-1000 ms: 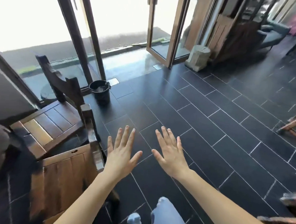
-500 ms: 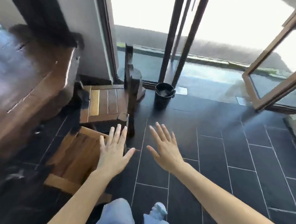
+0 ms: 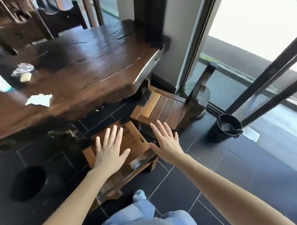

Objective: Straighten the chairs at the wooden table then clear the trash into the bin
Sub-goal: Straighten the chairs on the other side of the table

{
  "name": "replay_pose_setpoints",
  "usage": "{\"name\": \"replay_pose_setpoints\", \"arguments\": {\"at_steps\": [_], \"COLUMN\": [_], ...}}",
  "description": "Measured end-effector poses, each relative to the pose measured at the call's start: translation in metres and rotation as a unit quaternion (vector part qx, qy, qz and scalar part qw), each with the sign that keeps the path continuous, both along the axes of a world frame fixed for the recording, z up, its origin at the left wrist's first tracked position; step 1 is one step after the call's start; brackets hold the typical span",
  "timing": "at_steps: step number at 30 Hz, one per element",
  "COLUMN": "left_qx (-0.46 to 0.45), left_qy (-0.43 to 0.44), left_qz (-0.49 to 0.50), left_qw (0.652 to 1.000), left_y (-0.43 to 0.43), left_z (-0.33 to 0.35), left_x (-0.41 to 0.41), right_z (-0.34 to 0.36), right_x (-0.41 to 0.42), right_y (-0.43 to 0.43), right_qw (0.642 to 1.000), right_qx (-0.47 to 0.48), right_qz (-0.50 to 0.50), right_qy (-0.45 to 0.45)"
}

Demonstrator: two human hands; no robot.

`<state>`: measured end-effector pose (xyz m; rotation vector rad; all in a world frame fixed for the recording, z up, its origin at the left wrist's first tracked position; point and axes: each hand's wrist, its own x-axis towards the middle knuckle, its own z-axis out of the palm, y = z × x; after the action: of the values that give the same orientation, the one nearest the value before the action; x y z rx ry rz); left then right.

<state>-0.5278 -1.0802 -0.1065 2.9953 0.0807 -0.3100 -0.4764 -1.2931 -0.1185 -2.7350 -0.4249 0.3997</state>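
Below the middle of the frame, both bare hands are stretched forward with palms down and fingers spread wide, holding nothing. Left hand (image 3: 110, 149) hovers over the slatted seat of the nearer wooden chair (image 3: 136, 145), which stands at an angle to the table; whether the palm touches the wood cannot be told. Right hand (image 3: 166, 142) is spread above the gap between that chair and the second wooden chair (image 3: 163, 108), whose dark backrest rises toward the glass at centre right. This second chair sits with its seat partly under the corner of the dark wooden tabletop (image 3: 89, 63) that fills the upper left of the frame. On the tabletop, at the left edge, lie a crumpled clear plastic wrapper (image 3: 22, 69) with a small beige piece (image 3: 25, 77) just beside it, and nearer the camera a torn white paper scrap (image 3: 39, 100). A small black bin (image 3: 227, 127) with a dark liner stands on the dark tiled floor (image 3: 226, 174) at the right, by the glass door frame. Light blue trouser legs show at the bottom edge.
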Motion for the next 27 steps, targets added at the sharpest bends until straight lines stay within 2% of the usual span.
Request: {"name": "replay_pose_setpoints", "arguments": {"at_steps": [4, 13, 15, 19, 22, 24, 27], "left_qx": [-0.008, 0.003, 0.007, 0.029, 0.048, 0.048, 0.04], "left_qy": [0.009, -0.087, -0.051, 0.079, 0.164, 0.161, 0.138], "left_qz": [0.049, 0.176, 0.204, 0.242, 0.258, 0.241, 0.274], "left_qw": [0.999, 0.981, 0.978, 0.967, 0.951, 0.956, 0.951], "left_y": [-0.003, -0.039, -0.042, -0.029, 0.001, 0.012, 0.006], "left_z": [-0.001, -0.006, -0.011, -0.039, -0.06, -0.067, -0.073], "left_x": [-0.002, -0.049, -0.057, -0.092, -0.133, -0.145, -0.137], "right_z": [-0.003, 0.005, -0.005, -0.037, -0.046, -0.045, -0.049], "right_x": [0.026, 0.044, 0.046, 0.055, 0.063, 0.062, 0.056], "right_y": [-0.006, -0.005, -0.014, -0.044, -0.052, -0.045, -0.037], "right_qw": [0.999, 0.969, 0.964, 0.947, 0.942, 0.945, 0.945], "right_qx": [-0.022, -0.049, -0.076, -0.166, -0.185, -0.189, -0.213], "right_qz": [0.032, 0.241, 0.257, 0.268, 0.272, 0.259, 0.244], "right_qy": [0.035, -0.004, 0.007, 0.063, 0.063, 0.061, 0.036]}}
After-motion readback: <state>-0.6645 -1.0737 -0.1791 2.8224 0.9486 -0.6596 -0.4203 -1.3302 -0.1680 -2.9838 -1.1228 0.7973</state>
